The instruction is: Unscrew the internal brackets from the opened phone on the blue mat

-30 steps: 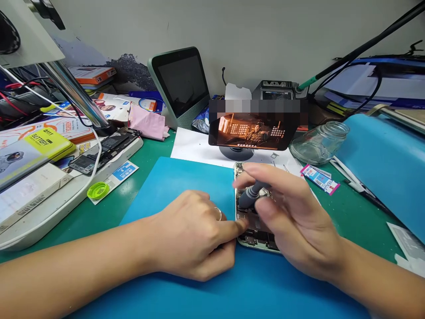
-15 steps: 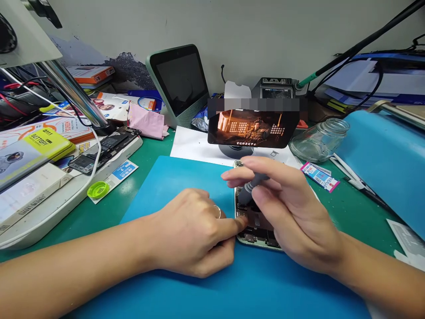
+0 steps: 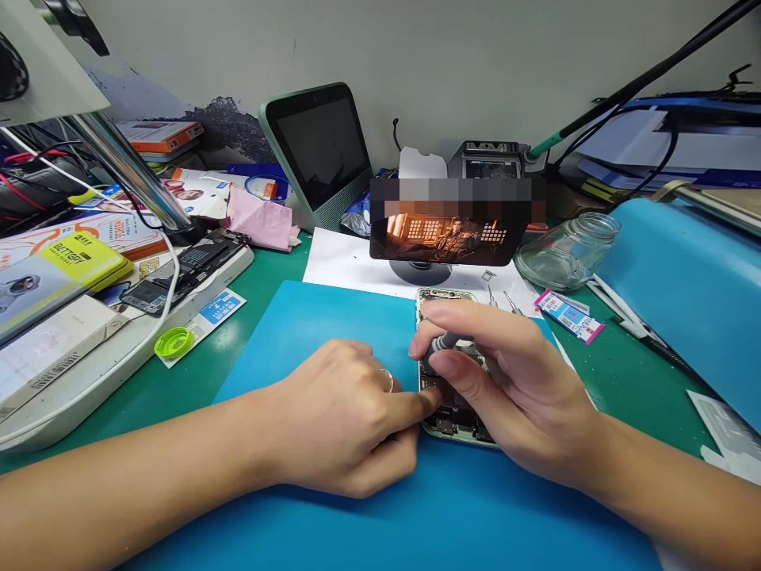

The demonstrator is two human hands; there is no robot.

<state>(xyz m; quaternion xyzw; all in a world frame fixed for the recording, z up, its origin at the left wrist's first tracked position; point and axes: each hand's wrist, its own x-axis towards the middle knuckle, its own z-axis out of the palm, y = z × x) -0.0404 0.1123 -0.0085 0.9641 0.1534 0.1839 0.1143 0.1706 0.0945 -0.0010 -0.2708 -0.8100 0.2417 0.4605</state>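
An opened phone with its inner parts showing lies on the blue mat. My left hand, with a ring on one finger, is closed, and its index fingertip presses on the phone's left side; nothing shows within its curled fingers. Above the phone, my right hand grips a dark grey screwdriver between thumb and fingers. The screwdriver leans over the phone's upper part, and its tip is hidden. My right hand covers much of the phone's right side.
Behind the mat, a phone on a stand plays a video. A glass jar lies to its right, near tweezers. A smart display stands at the back. Another opened phone and boxes fill the left.
My right hand has shifted slightly left and down with the screwdriver, and its fingers are more closed. More of the phone's top edge shows. My left hand stays in place.
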